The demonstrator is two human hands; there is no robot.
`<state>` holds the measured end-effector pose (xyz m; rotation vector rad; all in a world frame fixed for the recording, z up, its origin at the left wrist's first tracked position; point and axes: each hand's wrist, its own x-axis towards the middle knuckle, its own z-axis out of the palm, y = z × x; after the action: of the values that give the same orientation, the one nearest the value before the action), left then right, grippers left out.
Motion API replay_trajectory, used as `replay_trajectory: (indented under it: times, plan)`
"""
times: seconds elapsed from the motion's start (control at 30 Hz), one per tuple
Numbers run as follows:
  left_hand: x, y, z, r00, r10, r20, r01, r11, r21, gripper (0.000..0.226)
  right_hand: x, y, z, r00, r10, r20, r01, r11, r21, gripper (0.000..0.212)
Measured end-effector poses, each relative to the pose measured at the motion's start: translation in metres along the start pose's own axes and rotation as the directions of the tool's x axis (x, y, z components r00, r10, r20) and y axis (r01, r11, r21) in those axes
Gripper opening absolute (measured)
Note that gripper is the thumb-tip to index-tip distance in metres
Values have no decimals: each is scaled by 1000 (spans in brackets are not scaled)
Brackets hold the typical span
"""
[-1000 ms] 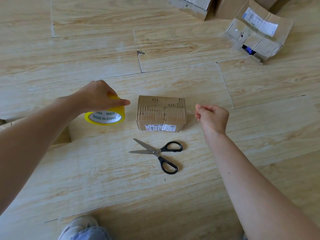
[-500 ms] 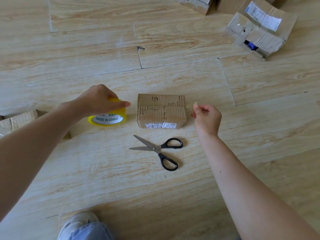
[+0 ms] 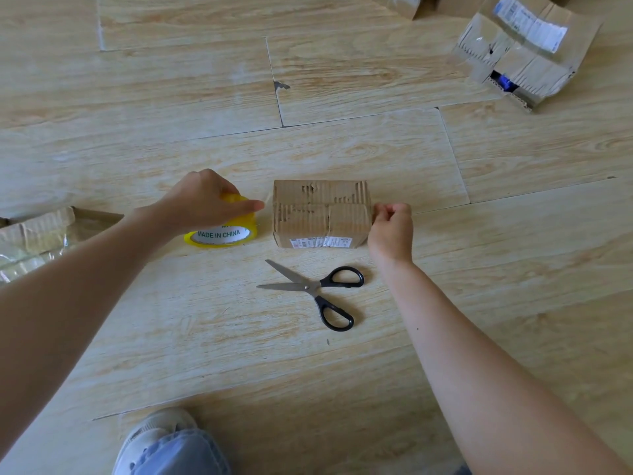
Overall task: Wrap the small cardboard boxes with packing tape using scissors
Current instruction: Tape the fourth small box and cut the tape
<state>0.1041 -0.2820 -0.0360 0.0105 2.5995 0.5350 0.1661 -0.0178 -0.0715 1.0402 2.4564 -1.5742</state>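
A small worn cardboard box (image 3: 322,210) lies on the wooden floor in the middle of the view. Just left of it stands a yellow roll of clear packing tape (image 3: 222,233), and my left hand (image 3: 202,198) grips it from above. My right hand (image 3: 390,228) is at the box's right edge, its fingers pinching the free end of the clear tape, which is stretched thinly over the box top. Black-handled scissors (image 3: 318,289) lie with blades apart on the floor just in front of the box, with neither hand on them.
A taped cardboard box (image 3: 520,53) with a white label lies at the far right, with more cardboard (image 3: 397,3) along the top edge. A flattened taped box (image 3: 37,234) sits at the left edge. My shoe and jeans leg (image 3: 164,443) are at the bottom.
My right hand has come left and down, from beyond the box to its right edge, bringing the tape end with it. The roll and my left hand have dropped closer to the floor.
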Motion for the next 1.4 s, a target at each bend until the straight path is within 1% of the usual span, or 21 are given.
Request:
replay_trajectory:
  times: [0.1,0.23,0.37,0.47,0.57,0.63,0.67,0.7,0.73,0.77,0.8,0.83,0.87,0.9,0.93,0.97,1.0,1.03,1.1,1.17,1.4]
  plan:
    - [0,2,5,1000,-7,-27,7,1000,14,49,4,-1,0,995,35,89,-34,999,-10,14]
    - [1,5,9,999,-15,-48,16,1000,16,53,7,-7,-3,985,86,150,-82,996,-32,16]
    - [1,8,11,998,-13,-68,15,1000,18,56,4,-14,-3,945,167,282,-153,986,-71,26]
    - [0,7,12,996,-13,-84,14,1000,10,58,1,-16,-3,931,204,303,-185,979,-90,30]
    - [-1,6,13,996,-4,-90,4,1000,6,59,3,-14,-3,928,221,300,-212,975,-64,27]
    - [-2,6,12,996,-4,-87,5,1000,7,59,2,-15,-3,939,229,257,-232,973,-20,22]
    - [-2,5,12,996,-6,-84,6,1000,8,59,1,-15,-3,949,233,212,-238,971,-3,21]
    - [-3,4,12,997,-5,-81,6,1000,9,59,-2,-14,-2,965,228,132,-231,973,6,21]
    - [-3,4,12,997,-1,-79,2,1000,14,59,-6,-14,-2,980,201,10,-201,980,8,21]
    - [-4,3,12,997,5,-78,-4,1000,20,59,-13,-16,-2,983,121,-138,-123,992,-5,20]
    - [-5,3,12,997,13,-77,-11,1000,27,59,-22,-18,-2,961,-40,-274,23,998,-63,18]
    - [-5,3,13,997,18,-74,-15,999,33,59,-31,-21,-1,907,-259,-331,208,961,-181,21]
    - [-6,3,13,997,20,-72,-17,999,39,60,-41,-23,3,834,-481,-270,395,863,-316,28]
    - [-6,3,13,997,19,-72,-16,999,41,60,-50,-25,9,750,-654,-97,566,711,-417,36]
    - [-6,3,13,997,16,-75,-13,999,40,59,-58,-26,15,664,-736,130,695,544,-470,44]
    - [-6,3,12,997,13,-81,-10,999,37,59,-64,-27,22,598,-726,340,771,405,-492,50]
    - [-7,2,13,996,12,-86,-9,999,35,57,-69,-28,28,558,-670,490,807,302,-507,54]
    - [-8,2,13,996,15,-92,-12,999,34,56,-71,-28,32,538,-615,576,821,227,-525,56]
    - [-9,1,14,995,31,-95,-29,999,22,54,-71,-24,37,539,-556,632,813,149,-562,58]
    - [-10,1,15,995,43,-92,-42,999,8,54,-67,-21,35,546,-530,648,803,112,-585,58]
    - [-9,-1,9,999,3,-40,-4,999,-37,51,-51,-11,13,573,-502,649,782,96,-616,61]
